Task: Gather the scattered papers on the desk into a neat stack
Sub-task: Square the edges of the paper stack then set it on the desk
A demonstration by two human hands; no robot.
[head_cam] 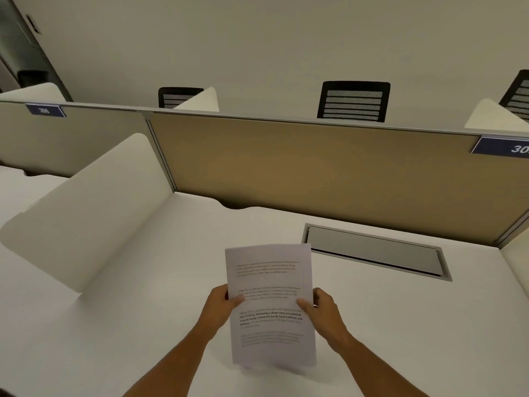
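The white desk [143, 325] looks bare of loose sheets, so I judge I'm at the squaring-up step. The papers [270, 305] stand upright over it, bottom edge at the surface. My left hand [221, 306] and right hand [325, 312] pinch the side edges; I'd loosen slightly, tap, then lay them flat.

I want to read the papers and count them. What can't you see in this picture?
Head view only:
- Papers: the print is too small and blurred to read; the front sheet hides how many lie behind it.
- Left hand and right hand: only the thumbs show on the page; the other fingers are behind the papers.
- Blue sign: its number is cut off by the right edge.
- Chairs: the divider hides their seats.
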